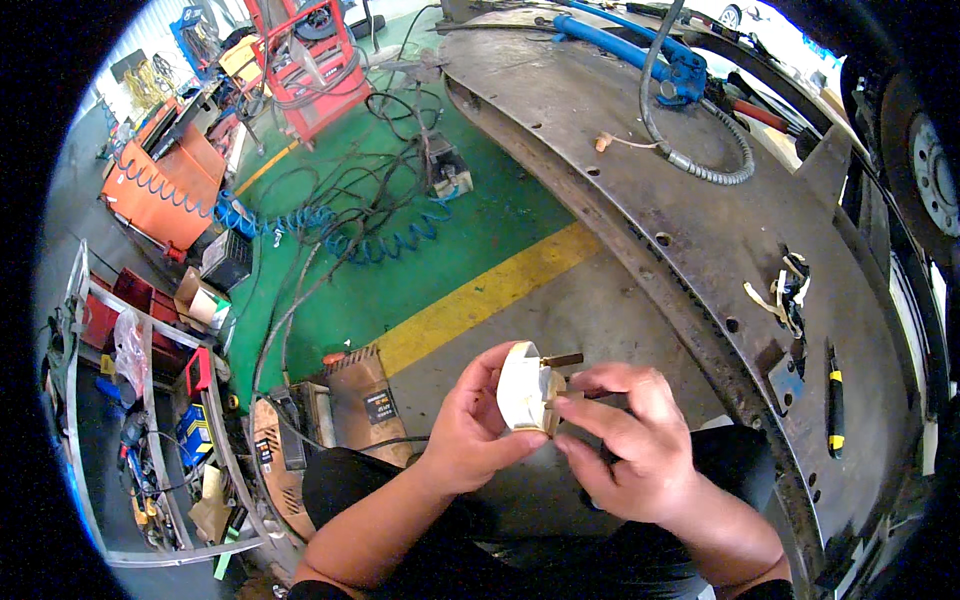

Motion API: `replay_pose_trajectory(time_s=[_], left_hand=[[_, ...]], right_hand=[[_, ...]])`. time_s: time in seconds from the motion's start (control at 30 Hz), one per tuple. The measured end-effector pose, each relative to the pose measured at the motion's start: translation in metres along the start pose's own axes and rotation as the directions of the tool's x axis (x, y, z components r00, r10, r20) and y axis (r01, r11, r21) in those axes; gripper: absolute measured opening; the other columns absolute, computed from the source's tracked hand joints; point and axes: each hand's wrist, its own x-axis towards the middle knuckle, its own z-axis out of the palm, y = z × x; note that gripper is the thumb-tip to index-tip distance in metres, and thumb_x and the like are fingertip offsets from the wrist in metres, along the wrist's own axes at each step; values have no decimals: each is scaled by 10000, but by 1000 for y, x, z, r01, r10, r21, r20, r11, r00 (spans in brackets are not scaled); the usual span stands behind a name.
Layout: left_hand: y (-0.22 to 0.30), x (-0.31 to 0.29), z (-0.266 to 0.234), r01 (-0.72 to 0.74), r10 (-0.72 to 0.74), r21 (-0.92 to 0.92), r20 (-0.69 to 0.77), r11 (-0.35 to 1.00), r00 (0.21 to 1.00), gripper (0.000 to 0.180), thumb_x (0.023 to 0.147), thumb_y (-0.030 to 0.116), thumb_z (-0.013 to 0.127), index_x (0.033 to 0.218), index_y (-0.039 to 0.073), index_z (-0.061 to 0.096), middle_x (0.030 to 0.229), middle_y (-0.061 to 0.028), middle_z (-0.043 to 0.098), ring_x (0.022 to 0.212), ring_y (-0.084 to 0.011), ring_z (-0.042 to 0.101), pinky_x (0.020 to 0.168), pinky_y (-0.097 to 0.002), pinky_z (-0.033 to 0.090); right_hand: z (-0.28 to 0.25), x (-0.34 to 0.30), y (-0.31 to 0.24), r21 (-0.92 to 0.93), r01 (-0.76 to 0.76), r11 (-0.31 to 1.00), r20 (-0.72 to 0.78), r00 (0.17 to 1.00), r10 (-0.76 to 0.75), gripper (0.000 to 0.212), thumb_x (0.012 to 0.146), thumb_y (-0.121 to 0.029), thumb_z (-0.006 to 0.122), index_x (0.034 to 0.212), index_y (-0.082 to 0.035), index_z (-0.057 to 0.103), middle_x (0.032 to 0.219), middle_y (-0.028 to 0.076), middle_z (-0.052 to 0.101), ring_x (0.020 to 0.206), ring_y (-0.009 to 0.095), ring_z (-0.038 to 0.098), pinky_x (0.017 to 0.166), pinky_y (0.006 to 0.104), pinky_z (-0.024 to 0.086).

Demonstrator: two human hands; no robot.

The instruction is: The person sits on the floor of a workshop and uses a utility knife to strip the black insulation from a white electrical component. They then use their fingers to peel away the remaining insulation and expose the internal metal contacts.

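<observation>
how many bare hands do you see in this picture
2. The bare left hand holds a small white, curved object from its left; the bare right hand is at the object's right side. No others show.

One left hand (468,420) and one right hand (640,445) are seen, two in all. One white-faced piece (518,390) is counted, with one black-and-yellow slender tool (836,405). One blue pump (620,42), one orange cabinet (172,190), one clear plastic bag (130,345) and two yellow floor stripes (490,292) are also counted.
</observation>
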Motion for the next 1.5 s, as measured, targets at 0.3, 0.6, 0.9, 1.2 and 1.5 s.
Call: replay_pose_trajectory(time_s=[0.3, 0.6, 0.9, 1.2, 1.5], left_hand=[[-5, -1, 4, 70, -73, 77, 46, 995, 996, 821, 770, 4, 839, 1444, -7, 371, 1349, -109, 509, 1238, -203, 571, 1055, -379, 491], [-10, -1, 5, 100, -107, 137, 44, 986, 993, 777, 776, 20, 836, 1415, -3, 394, 1331, -114, 510, 1198, -206, 598, 1027, -372, 512], [-3, -2, 7, 80, -71, 207, -51, 975, 996, 815, 757, 34, 861, 1416, 11, 383, 1309, -119, 510, 1139, -224, 631, 980, -374, 544], [-13, -6, 3, -33, 31, 229, 13, 973, 999, 861, 708, 40, 910, 1403, 34, 402, 1318, -99, 489, 1140, -230, 631, 959, -380, 552], [-12, -9, 3, 14, -18, 226, 15, 974, 1000, 852, 768, 153, 896, 1437, 57, 377, 1366, -98, 504, 1166, -223, 621, 959, -372, 540]], right_hand=[[0, 1, 9, -119, 140, 983, 7, 990, -141, 299, 664, -42, 787, 949, -67, 702, 1019, 69, 666, 849, 242, 652, 758, 388, 493], [7, -1, 15, -95, 41, 995, 97, 995, -31, 272, 694, -21, 753, 918, -57, 602, 1078, 126, 615, 912, 321, 621, 825, 428, 490], [6, -2, 13, 367, -233, 900, 161, 969, 186, 301, 778, -19, 813, 984, -68, 599, 1074, 152, 610, 982, 316, 642, 824, 376, 527], [13, -8, 17, 420, -223, 880, 82, 975, 208, 301, 711, 5, 858, 936, -65, 672, 1065, 147, 658, 987, 286, 668, 821, 359, 540], [11, -10, 16, 229, -116, 967, 84, 991, 100, 275, 694, -11, 851, 888, -89, 673, 995, 146, 677, 913, 315, 684, 748, 381, 561]])
